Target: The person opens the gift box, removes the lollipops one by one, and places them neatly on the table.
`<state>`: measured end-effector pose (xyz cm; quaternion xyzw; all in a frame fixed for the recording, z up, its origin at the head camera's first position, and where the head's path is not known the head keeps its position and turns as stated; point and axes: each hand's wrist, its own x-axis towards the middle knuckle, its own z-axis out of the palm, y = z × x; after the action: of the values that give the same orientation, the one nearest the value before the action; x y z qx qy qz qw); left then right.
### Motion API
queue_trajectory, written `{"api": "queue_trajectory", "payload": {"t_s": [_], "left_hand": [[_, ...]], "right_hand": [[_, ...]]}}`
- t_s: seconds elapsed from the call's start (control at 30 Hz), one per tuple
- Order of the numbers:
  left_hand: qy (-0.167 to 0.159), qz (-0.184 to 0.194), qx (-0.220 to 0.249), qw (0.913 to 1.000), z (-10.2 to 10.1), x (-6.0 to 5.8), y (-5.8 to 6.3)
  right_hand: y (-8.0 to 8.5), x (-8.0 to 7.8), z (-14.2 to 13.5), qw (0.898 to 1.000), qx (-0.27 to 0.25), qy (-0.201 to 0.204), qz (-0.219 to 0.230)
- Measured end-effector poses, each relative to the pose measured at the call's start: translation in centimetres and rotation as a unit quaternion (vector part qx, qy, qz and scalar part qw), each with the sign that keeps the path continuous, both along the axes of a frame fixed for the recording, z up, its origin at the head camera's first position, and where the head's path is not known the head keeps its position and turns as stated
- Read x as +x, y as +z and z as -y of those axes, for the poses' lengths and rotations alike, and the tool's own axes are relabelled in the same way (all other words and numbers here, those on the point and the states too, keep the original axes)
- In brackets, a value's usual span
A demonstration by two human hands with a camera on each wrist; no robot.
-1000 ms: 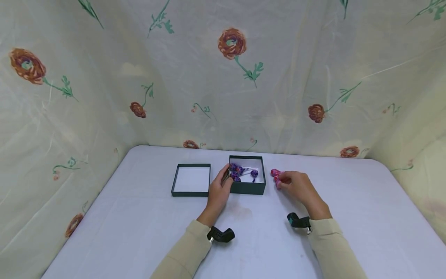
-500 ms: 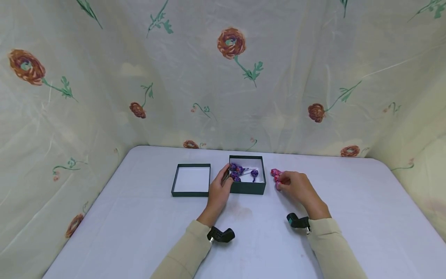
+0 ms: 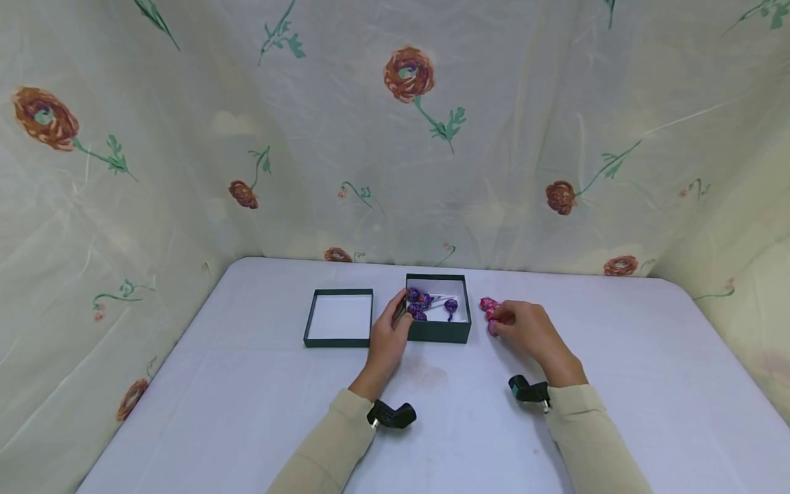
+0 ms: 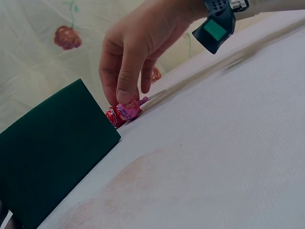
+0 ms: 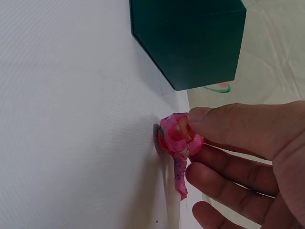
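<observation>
A curtained-off recording booth, by the look of it: floral drapes (image 3: 296, 103) fill the top of the frame and run down both sides, enclosing a white-clothed bench (image 3: 247, 412), with black wrist cameras (image 3: 391, 415) toward the bottom.

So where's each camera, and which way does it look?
Head: on the head, facing forward and down at the green box; left hand, right hand and sleeves show.
Left wrist: on that wrist, looking past the box toward the right hand.
Right wrist: on that wrist, facing right hand pinching a pink lollipop.
Both wrist views show the box and lollipop.
</observation>
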<state>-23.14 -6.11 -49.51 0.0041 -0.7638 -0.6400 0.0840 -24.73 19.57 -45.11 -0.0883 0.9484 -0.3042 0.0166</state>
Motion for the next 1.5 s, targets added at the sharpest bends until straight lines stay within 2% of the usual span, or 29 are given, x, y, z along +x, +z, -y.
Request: {"api": "queue_trajectory", "payload": {"t_s": [0.7,1.1,1.23,1.37,1.5], "left_hand": [[-0.002,-0.003,-0.004,1.0,0.1,0.0,-0.2],[-0.001,0.011,-0.014,0.9998,0.0,0.0,-0.1],[-0.002,0.004,-0.014,0.9999,0.1,-0.1,0.0],[-0.002,-0.006,-0.007,1.0,0.2,-0.1,0.0],[-0.001,0.006,-0.004,1.0,0.0,-0.1,0.0]], "right_hand": [[1.2,0.5,0.3,1.0,-0.006,0.0,-0.004],[2.0,0.8,0.7,1.0,-0.016,0.013,-0.02],[2.3,0.8,1.2,0.999,-0.025,0.015,-0.027],[2.8,0.8,1.8,0.999,-0.031,0.026,-0.037],[3.2,0.9,2.4,0.997,-0.036,0.04,-0.047]]}}
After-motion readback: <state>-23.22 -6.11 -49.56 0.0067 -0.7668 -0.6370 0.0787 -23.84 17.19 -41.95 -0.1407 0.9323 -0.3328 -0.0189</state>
